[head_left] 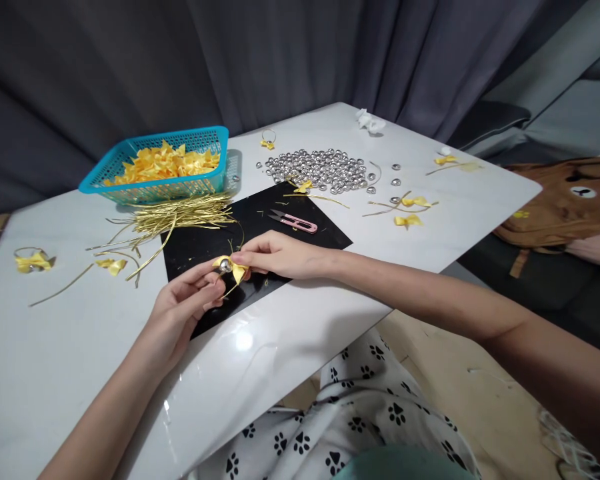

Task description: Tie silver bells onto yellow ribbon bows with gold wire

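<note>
Over the black mat (185, 260), both my hands pinch a yellow ribbon bow (239, 272) from opposite sides. A shiny silver bell-like bead (225, 265) sits at the bow's middle, and a gold cord runs from it. My left hand (183, 300) grips the bow's left side between thumb and fingers. Closed on the right side is my right hand (275, 255), its fingertips partly hidden behind the bow. Pink-handled thread snips (300, 223) lie on the mat beyond my right hand.
A blue basket (225, 143) of yellow bows (165, 162) stands at the back left, with gold cords (185, 212) piled before it. Silver beads (320, 168) spread across the table's back. Loose bows (111, 267) lie on both sides. A brown bag (540, 213) is at the right.
</note>
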`<state>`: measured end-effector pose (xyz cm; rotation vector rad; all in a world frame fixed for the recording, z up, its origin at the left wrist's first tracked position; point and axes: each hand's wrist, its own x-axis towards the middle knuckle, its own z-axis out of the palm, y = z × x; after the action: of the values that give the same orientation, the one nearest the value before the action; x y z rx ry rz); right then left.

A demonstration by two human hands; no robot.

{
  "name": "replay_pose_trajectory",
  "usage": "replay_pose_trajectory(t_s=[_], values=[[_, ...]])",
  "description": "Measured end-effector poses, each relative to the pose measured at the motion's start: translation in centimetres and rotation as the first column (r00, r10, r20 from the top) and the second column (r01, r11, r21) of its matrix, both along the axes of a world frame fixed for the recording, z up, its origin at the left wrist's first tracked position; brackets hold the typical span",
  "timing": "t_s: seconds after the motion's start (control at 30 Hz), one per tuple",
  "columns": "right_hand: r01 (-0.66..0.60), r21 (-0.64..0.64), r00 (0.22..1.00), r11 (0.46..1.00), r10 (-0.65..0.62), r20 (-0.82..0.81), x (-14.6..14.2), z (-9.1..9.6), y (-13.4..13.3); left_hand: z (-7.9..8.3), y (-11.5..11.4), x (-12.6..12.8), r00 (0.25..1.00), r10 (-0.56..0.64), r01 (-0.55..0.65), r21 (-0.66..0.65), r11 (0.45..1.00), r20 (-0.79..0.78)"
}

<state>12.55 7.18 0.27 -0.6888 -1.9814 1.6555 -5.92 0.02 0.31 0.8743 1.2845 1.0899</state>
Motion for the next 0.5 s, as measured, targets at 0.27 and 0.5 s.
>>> replay_pose_trajectory(t_s=[0.27,0.5], values=[[-0.005,-0.060,0.999,0.998,0.003,-0.035,-0.07,-0.24,0.20,0.22,-0.32,0.46,0.999,-0.015,0.014,-0.020,1.000,-0.040],[0.024,-0.264,0.999,0.964,-0.017,0.026,0.04,-0.24,0.62,0.12,-0.26,0.52,0.999,0.038,-0.038,-0.007,0.999,-0.017]])
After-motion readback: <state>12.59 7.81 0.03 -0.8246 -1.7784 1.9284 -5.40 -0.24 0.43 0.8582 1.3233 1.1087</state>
